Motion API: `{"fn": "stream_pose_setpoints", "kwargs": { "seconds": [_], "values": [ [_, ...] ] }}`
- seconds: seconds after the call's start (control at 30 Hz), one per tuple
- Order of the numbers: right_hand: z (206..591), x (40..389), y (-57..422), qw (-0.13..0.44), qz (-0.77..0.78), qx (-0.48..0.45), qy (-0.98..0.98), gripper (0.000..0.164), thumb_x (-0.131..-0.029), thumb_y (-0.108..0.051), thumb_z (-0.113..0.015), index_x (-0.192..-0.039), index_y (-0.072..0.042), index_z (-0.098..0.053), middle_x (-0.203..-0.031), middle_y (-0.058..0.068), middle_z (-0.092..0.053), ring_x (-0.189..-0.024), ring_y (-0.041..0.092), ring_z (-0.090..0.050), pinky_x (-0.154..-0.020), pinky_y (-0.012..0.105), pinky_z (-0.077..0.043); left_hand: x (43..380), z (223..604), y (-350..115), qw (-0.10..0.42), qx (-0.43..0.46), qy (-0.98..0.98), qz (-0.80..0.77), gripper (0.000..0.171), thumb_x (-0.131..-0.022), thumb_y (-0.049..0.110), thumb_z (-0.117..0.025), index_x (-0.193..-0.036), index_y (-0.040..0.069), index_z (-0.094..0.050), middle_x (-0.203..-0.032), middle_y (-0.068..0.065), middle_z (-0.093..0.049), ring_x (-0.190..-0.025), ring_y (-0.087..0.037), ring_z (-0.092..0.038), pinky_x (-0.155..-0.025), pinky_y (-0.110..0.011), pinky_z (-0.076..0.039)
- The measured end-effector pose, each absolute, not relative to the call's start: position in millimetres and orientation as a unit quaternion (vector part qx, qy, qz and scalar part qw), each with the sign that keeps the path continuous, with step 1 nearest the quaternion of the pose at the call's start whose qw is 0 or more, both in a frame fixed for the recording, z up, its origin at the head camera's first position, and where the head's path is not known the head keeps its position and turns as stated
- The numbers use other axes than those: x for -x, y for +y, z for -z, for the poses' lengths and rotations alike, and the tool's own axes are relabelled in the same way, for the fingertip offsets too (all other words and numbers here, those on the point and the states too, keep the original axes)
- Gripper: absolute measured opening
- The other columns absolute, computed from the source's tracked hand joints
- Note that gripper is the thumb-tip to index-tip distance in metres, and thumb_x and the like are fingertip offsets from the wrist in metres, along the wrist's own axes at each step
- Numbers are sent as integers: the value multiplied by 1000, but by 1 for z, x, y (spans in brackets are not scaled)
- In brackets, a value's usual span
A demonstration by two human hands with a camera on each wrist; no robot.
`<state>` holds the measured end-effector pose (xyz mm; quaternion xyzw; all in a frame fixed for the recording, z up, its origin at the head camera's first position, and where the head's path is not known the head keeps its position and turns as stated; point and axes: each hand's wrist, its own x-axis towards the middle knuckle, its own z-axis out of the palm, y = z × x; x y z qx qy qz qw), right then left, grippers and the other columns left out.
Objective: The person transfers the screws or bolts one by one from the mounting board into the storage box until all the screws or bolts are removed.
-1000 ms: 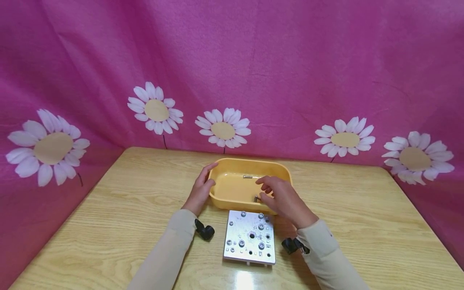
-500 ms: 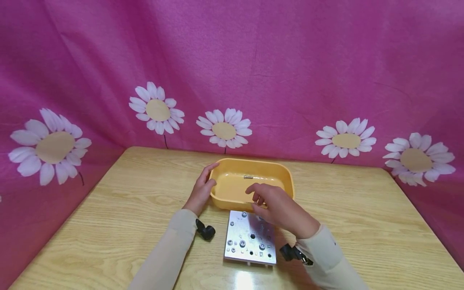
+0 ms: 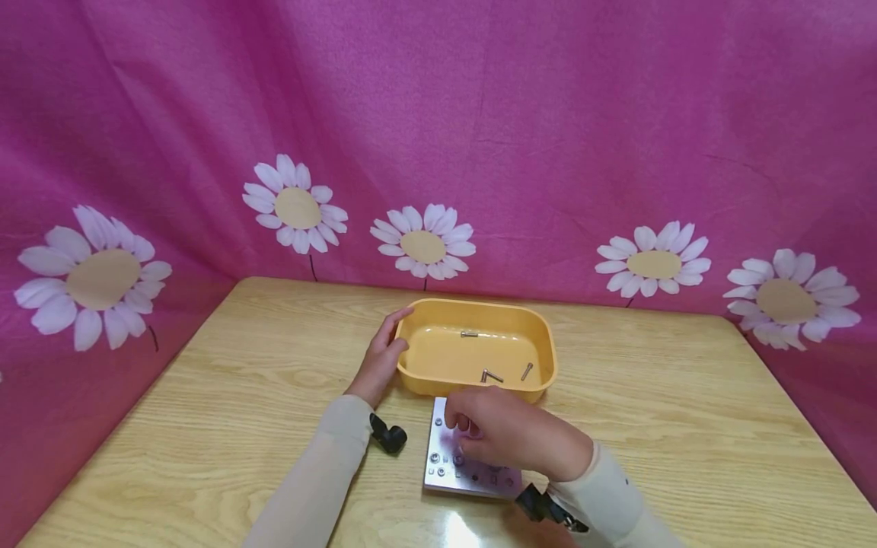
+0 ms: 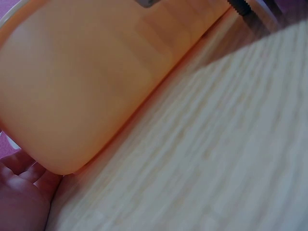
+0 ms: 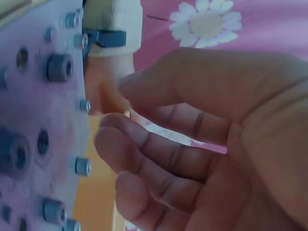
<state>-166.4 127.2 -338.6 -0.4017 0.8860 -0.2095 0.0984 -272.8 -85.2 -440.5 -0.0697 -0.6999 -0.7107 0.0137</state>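
Observation:
In the head view my left hand point(image 3: 379, 365) rests at the left end of a yellow tray point(image 3: 438, 387), its thumb over the rim; in the left wrist view part of this hand point(image 4: 21, 192) shows beside the tray's wall point(image 4: 86, 96). My right hand point(image 3: 514, 430) is over a silver metal plate point(image 3: 438, 476) and hides much of it. The right wrist view shows this hand point(image 5: 207, 134) with loosely bent fingers, thumb near the index finger, and no object visible between them. Socket-head screws point(image 5: 60, 67) stand out of the plate beside the fingertips.
Several loose screws lie in the tray, one screw point(image 3: 469, 334) near its back wall and another screw point(image 3: 527, 371) at the right. Wood-grain table point(image 3: 274, 358) surrounds the tray and plate. A magenta flowered cloth point(image 3: 534, 152) hangs behind.
My right hand has moved out of the tray, toward me and slightly left, to above the metal plate. Screws it covered in the tray now show. The left hand stays on the tray.

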Motion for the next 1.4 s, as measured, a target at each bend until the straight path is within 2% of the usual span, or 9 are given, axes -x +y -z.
{"fn": "stream_pose_setpoints", "kwargs": {
  "seconds": [0.13,0.23,0.33,0.53,0.67,0.93,1.23,1.4],
  "values": [
    [340,164,123,124,194,406,885,9,-85,-15,-71,-88,-17,-62,-76,-10,-54,-71,5,-51,-65,20,-45,274,442,-85,15,70,-697,714,61,-86,-5,-40,-144,14,-42,-157,-7,-26,-145,-22,-15,-115,-40,-19],
    [342,162,121,135,189,404,885,9,-85,-15,-71,-87,-18,-63,-76,-9,-53,-70,5,-49,-65,20,-44,270,436,-85,6,74,-689,721,61,-86,-6,-40,-145,11,-41,-157,-9,-26,-144,-25,-20,-113,-41,-24],
    [344,159,119,129,181,411,884,10,-82,-14,-71,-85,-18,-63,-77,-8,-52,-71,5,-48,-64,21,-43,262,424,-84,-3,78,-687,722,61,-86,-7,-40,-145,7,-39,-156,-11,-26,-142,-27,-25,-109,-41,-30],
    [345,155,114,126,154,416,887,11,-81,-20,-73,-88,-21,-65,-83,-10,-53,-73,3,-49,-68,21,-44,258,416,-83,-7,73,-695,715,60,-87,-7,-39,-145,6,-39,-156,-12,-27,-141,-28,-27,-106,-38,-33],
    [347,153,111,136,149,411,889,10,-81,-19,-73,-87,-21,-65,-83,-11,-52,-74,2,-48,-68,20,-44,267,430,-84,-6,72,-687,723,61,-87,-6,-39,-146,10,-39,-157,-10,-26,-141,-27,-26,-107,-40,-32],
    [349,150,108,117,141,421,888,10,-76,-12,-72,-80,-19,-65,-80,-11,-50,-72,2,-47,-66,18,-43,273,444,-83,15,67,-687,724,61,-86,-4,-40,-143,17,-44,-154,-4,-31,-138,-22,-31,-109,-39,-31],
    [351,150,105,119,123,416,893,11,-78,-14,-74,-78,-19,-64,-78,-10,-47,-69,3,-45,-62,18,-41,273,442,-82,29,68,-694,716,60,-85,-4,-41,-142,15,-46,-154,-5,-32,-142,-19,-24,-111,-38,-28],
    [352,148,105,108,119,420,893,13,-77,-13,-74,-75,-19,-63,-77,-9,-45,-66,4,-44,-61,18,-40,271,438,-82,18,67,-689,721,61,-85,-5,-40,-143,14,-45,-154,-7,-32,-139,-22,-30,-108,-39,-31]
  ]
}}
